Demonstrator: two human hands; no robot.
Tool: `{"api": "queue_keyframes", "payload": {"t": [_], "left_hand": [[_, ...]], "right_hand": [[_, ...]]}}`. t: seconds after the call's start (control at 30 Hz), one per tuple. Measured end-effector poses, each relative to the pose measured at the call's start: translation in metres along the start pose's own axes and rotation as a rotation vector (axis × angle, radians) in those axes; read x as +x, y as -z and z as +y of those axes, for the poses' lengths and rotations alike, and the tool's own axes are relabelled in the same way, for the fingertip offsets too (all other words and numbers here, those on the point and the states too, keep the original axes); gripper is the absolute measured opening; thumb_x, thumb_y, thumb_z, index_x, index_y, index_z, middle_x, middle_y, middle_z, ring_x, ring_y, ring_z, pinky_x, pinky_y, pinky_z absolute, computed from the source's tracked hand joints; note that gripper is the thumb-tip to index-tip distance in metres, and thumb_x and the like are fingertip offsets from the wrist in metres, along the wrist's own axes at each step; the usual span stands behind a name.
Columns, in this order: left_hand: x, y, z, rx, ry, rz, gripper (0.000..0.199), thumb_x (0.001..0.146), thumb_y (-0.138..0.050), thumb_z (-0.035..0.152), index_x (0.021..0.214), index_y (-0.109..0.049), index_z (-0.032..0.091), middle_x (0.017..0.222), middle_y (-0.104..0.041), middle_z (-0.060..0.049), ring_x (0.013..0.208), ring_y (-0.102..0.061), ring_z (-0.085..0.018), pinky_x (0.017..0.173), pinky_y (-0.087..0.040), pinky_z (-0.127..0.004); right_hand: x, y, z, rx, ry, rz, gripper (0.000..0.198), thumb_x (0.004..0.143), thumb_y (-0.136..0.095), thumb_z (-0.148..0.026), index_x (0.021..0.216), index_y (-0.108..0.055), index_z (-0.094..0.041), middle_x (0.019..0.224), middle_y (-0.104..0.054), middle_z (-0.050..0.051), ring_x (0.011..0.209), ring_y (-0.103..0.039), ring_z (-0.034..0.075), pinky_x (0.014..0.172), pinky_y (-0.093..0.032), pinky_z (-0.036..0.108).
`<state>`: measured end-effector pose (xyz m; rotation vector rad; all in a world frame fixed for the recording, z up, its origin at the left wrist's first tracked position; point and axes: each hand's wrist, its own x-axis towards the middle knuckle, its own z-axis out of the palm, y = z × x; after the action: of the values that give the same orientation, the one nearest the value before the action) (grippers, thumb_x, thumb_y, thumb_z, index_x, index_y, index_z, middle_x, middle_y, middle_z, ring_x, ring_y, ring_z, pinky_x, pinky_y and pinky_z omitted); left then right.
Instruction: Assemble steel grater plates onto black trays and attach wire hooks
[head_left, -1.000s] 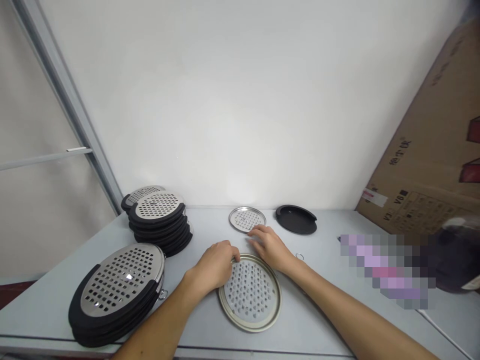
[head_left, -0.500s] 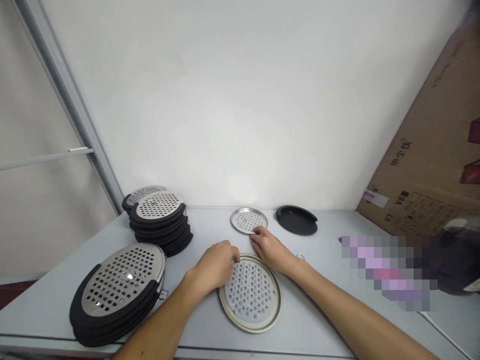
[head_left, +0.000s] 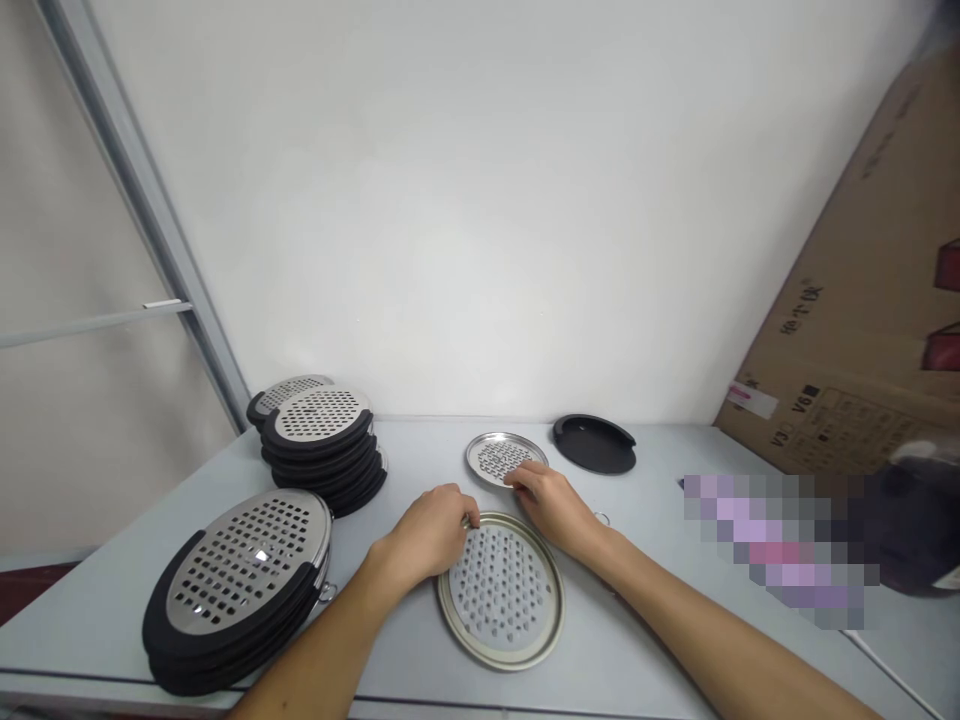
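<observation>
Near the front of the table lies a round grater plate [head_left: 499, 590] with a gold-toned rim and raised teeth. My left hand [head_left: 435, 530] is closed at its upper left rim, the fingertips curled over the edge. Beyond it, a smaller-looking silver round grater plate [head_left: 499, 458] is pinched at its near right edge by my right hand [head_left: 551, 503]; the thumb is mostly hidden. A black round tray-like holder [head_left: 594, 445] sits behind and to the right of my right hand. Beside my right forearm a small metal ring [head_left: 602, 518] shows, partly covered.
On the left stand a front stack of graters in black holders [head_left: 236, 570] and a taller stack [head_left: 319, 450] behind it. A cardboard box [head_left: 862, 300] leans at the right, near a dark container [head_left: 915, 520] and a blurred-out patch. A white wall closes off the back.
My right hand has shifted slightly right and toward me, and the silver grater plate has moved the same way. My left hand and the near plate have stayed in place.
</observation>
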<state>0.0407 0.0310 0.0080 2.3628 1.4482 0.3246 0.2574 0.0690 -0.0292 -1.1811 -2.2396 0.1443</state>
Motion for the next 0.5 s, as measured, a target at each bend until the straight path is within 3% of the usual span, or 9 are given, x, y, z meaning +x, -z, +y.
{"api": "queue_keyframes", "payload": {"t": [0.3,0.4,0.5], "left_hand": [[0.002,0.0,-0.004,-0.067,-0.03,0.009,0.028,0.074,-0.048,0.007,0.082,-0.071,0.021,0.09,-0.068,-0.004,0.078,-0.062,-0.017,0.072,-0.045,-0.026],[0.002,-0.001,-0.006,-0.116,-0.012,0.001,0.026,0.072,-0.048,0.006,0.078,-0.069,0.019,0.085,-0.068,-0.003,0.075,-0.062,-0.016,0.068,-0.044,-0.024],[0.003,-0.002,-0.009,-0.161,0.033,-0.019,0.023,0.072,-0.047,0.007,0.076,-0.066,0.018,0.078,-0.068,-0.001,0.069,-0.06,-0.014,0.061,-0.042,-0.022]], "right_hand": [[-0.013,0.032,-0.025,0.183,0.122,0.23,0.03,0.093,-0.043,-0.016,0.114,-0.063,-0.024,0.099,-0.061,0.008,0.087,-0.059,0.02,0.074,-0.049,0.033],[-0.013,0.049,-0.032,0.328,0.074,0.279,0.024,0.092,-0.051,-0.021,0.112,-0.064,-0.024,0.098,-0.062,0.007,0.081,-0.058,0.018,0.073,-0.048,0.032],[-0.012,0.066,-0.032,0.497,-0.054,0.284,0.015,0.089,-0.058,-0.029,0.099,-0.067,-0.022,0.091,-0.063,0.005,0.077,-0.056,0.017,0.07,-0.046,0.031]]}}
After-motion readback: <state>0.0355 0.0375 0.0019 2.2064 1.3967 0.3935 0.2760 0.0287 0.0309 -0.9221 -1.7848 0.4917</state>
